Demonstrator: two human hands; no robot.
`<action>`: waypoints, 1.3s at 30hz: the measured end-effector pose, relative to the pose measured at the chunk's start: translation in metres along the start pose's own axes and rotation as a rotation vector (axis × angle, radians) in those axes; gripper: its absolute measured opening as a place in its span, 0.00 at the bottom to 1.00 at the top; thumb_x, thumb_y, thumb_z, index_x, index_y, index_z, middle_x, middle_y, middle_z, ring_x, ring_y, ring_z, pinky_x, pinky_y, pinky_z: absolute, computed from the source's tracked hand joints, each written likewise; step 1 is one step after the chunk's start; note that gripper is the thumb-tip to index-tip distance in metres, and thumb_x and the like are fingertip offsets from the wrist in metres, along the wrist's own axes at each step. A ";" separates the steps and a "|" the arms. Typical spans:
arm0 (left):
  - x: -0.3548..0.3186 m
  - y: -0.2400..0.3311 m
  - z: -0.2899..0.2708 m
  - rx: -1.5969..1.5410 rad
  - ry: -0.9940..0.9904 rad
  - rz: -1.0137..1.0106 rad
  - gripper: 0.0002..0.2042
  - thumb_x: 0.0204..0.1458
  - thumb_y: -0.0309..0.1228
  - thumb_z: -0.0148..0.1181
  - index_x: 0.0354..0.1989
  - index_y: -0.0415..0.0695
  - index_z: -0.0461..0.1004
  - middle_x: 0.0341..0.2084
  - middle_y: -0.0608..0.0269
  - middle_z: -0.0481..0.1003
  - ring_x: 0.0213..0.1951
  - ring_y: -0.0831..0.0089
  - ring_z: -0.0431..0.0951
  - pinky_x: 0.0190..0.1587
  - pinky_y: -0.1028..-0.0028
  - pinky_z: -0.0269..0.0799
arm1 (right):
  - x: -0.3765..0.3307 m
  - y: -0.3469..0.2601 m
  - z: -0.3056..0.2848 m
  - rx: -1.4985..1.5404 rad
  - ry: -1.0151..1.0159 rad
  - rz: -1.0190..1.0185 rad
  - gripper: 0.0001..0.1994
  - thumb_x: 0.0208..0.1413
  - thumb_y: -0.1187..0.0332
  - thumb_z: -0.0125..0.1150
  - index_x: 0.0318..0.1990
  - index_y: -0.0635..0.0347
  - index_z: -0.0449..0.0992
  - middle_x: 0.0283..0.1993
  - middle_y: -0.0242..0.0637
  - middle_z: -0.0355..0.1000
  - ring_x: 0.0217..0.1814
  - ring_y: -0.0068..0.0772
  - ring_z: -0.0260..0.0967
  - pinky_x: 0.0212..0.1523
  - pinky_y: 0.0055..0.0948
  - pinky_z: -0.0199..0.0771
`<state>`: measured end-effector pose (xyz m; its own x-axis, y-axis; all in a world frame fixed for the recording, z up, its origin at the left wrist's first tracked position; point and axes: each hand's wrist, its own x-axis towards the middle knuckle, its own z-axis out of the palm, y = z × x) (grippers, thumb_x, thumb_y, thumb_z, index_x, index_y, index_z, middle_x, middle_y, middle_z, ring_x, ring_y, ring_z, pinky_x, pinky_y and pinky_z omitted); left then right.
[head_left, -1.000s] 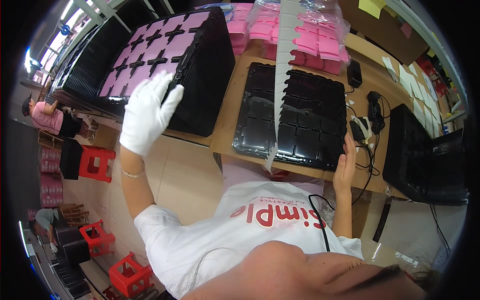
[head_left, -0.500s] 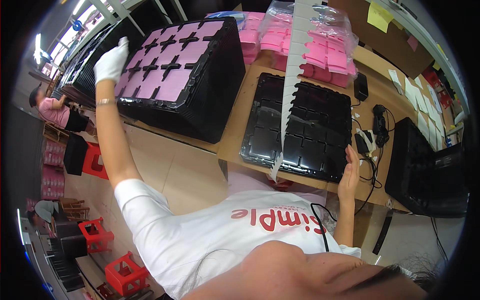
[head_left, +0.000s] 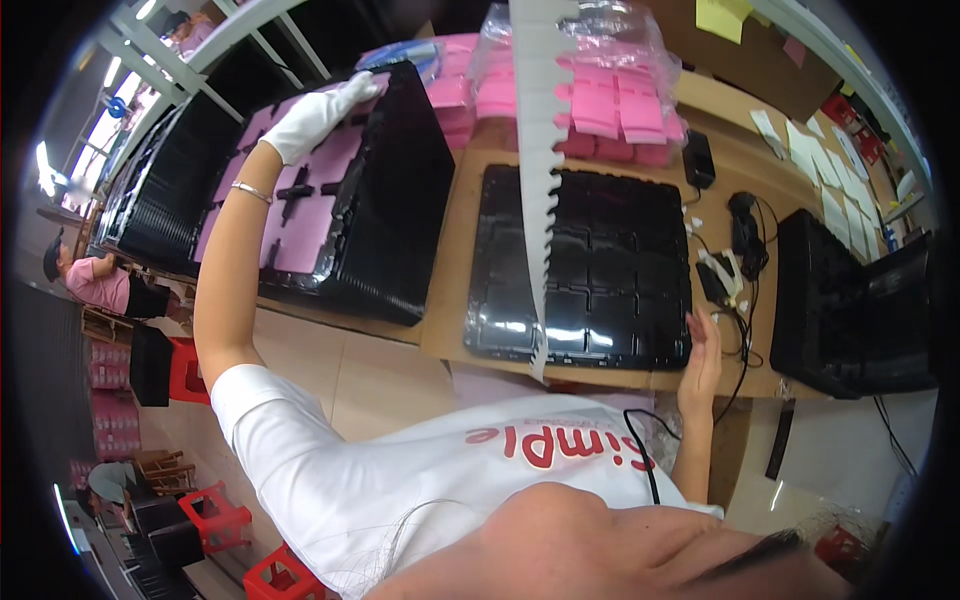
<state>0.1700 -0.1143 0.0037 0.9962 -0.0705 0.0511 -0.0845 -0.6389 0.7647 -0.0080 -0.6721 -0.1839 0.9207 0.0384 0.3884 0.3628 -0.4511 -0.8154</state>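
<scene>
My left hand (head_left: 318,120), in a white glove, reaches over the far side of a tall stack of black plastic trays (head_left: 385,210). Its fingers are stretched out over the pink pads (head_left: 310,225) in the top tray, near the far right corner. Nothing shows in its grasp. Bare, with fingers extended, my right hand (head_left: 703,360) rests against the right edge of a flat black compartment tray (head_left: 585,270) near its front corner. A white strip with a toothed edge (head_left: 535,130) crosses the view in front of this tray.
Behind the flat tray lie pink foam pieces (head_left: 610,105) in clear plastic. Cables (head_left: 745,225) and a black adapter (head_left: 698,158) sit to its right, then a black bin-like object (head_left: 850,310). More stacked trays (head_left: 165,185) stand far left. Red stools (head_left: 215,515) and a seated person (head_left: 100,280) are beyond.
My left hand has moved right, from the stack's left edge to above its far right part. My right hand stays by the flat tray. The whole view has shifted slightly.
</scene>
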 end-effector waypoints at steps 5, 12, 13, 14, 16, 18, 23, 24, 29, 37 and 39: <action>-0.059 0.092 0.034 0.026 0.310 0.048 0.24 0.62 0.48 0.49 0.50 0.37 0.76 0.41 0.57 0.80 0.45 0.71 0.78 0.53 0.74 0.67 | 0.028 -0.032 0.032 0.178 -0.196 0.025 0.17 0.62 0.76 0.44 0.59 0.67 0.66 0.60 0.46 0.65 0.60 0.37 0.66 0.61 0.32 0.65; -0.192 0.118 0.222 0.296 0.021 0.042 0.31 0.40 0.55 0.68 0.43 0.39 0.77 0.35 0.49 0.78 0.35 0.54 0.79 0.40 0.65 0.74 | 0.040 -0.039 0.103 0.369 -0.496 0.100 0.17 0.57 0.77 0.57 0.55 0.63 0.71 0.53 0.40 0.72 0.55 0.29 0.71 0.57 0.27 0.69; -0.190 0.115 0.245 0.252 -0.071 -0.110 0.26 0.44 0.54 0.64 0.42 0.43 0.78 0.33 0.50 0.78 0.35 0.54 0.79 0.40 0.65 0.74 | 0.035 -0.035 0.114 0.404 -0.524 0.096 0.18 0.57 0.77 0.57 0.56 0.63 0.70 0.53 0.40 0.72 0.55 0.29 0.71 0.57 0.27 0.69; -0.190 0.107 0.266 0.056 -0.054 -0.242 0.17 0.52 0.47 0.60 0.40 0.46 0.79 0.30 0.51 0.78 0.34 0.54 0.78 0.38 0.67 0.74 | 0.032 -0.035 0.122 0.439 -0.552 0.086 0.19 0.57 0.76 0.58 0.57 0.63 0.68 0.53 0.40 0.72 0.54 0.29 0.71 0.57 0.27 0.69; -0.197 0.059 0.294 -0.164 -0.014 -0.232 0.12 0.59 0.37 0.54 0.41 0.44 0.80 0.34 0.58 0.80 0.33 0.66 0.80 0.33 0.73 0.73 | 0.026 -0.038 0.128 0.461 -0.619 0.183 0.21 0.57 0.72 0.60 0.58 0.62 0.66 0.55 0.42 0.72 0.55 0.33 0.71 0.56 0.29 0.72; -0.204 0.055 0.298 -0.577 0.077 -0.305 0.12 0.61 0.34 0.52 0.41 0.41 0.80 0.37 0.62 0.81 0.32 0.74 0.80 0.31 0.77 0.71 | 0.018 -0.032 0.129 0.539 -0.651 0.207 0.21 0.59 0.70 0.58 0.59 0.62 0.65 0.56 0.42 0.71 0.55 0.32 0.71 0.57 0.30 0.70; -0.201 0.051 0.278 -1.142 0.282 -0.154 0.24 0.64 0.43 0.48 0.54 0.30 0.66 0.35 0.53 0.78 0.23 0.85 0.70 0.23 0.87 0.62 | 0.011 -0.036 0.123 0.666 -0.920 0.252 0.13 0.58 0.68 0.60 0.48 0.63 0.72 0.45 0.37 0.76 0.49 0.26 0.73 0.55 0.29 0.70; -0.199 0.052 0.271 -1.111 0.296 -0.177 0.27 0.64 0.47 0.45 0.55 0.30 0.65 0.36 0.55 0.78 0.28 0.83 0.73 0.24 0.87 0.62 | 0.012 -0.039 0.122 0.678 -0.980 0.255 0.10 0.58 0.68 0.61 0.44 0.64 0.74 0.42 0.35 0.77 0.47 0.24 0.74 0.55 0.29 0.70; -0.195 0.041 0.284 -0.718 0.062 -0.441 0.21 0.60 0.43 0.53 0.47 0.34 0.76 0.33 0.65 0.79 0.28 0.86 0.72 0.30 0.85 0.66 | 0.015 -0.055 0.131 0.903 -0.792 0.636 0.06 0.54 0.74 0.65 0.36 0.64 0.75 0.35 0.34 0.77 0.39 0.20 0.74 0.40 0.20 0.73; -0.189 0.034 0.290 -0.666 0.334 -0.458 0.10 0.56 0.31 0.62 0.41 0.37 0.80 0.30 0.65 0.80 0.25 0.85 0.73 0.28 0.85 0.65 | 0.011 -0.045 0.124 0.503 -0.663 0.507 0.07 0.51 0.73 0.68 0.37 0.64 0.78 0.35 0.33 0.77 0.36 0.15 0.72 0.38 0.18 0.72; -0.188 0.031 0.291 -0.669 0.342 -0.451 0.10 0.57 0.31 0.61 0.40 0.37 0.80 0.29 0.65 0.80 0.25 0.85 0.73 0.28 0.84 0.65 | 0.007 -0.048 0.128 0.463 -0.611 0.485 0.07 0.51 0.74 0.68 0.37 0.64 0.79 0.35 0.33 0.77 0.35 0.15 0.72 0.38 0.18 0.72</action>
<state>-0.0261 -0.3436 -0.1696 0.8922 0.3830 -0.2393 0.2425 0.0406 0.9693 -0.0005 -0.5365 -0.1971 0.8559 0.4633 -0.2299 -0.1840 -0.1426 -0.9725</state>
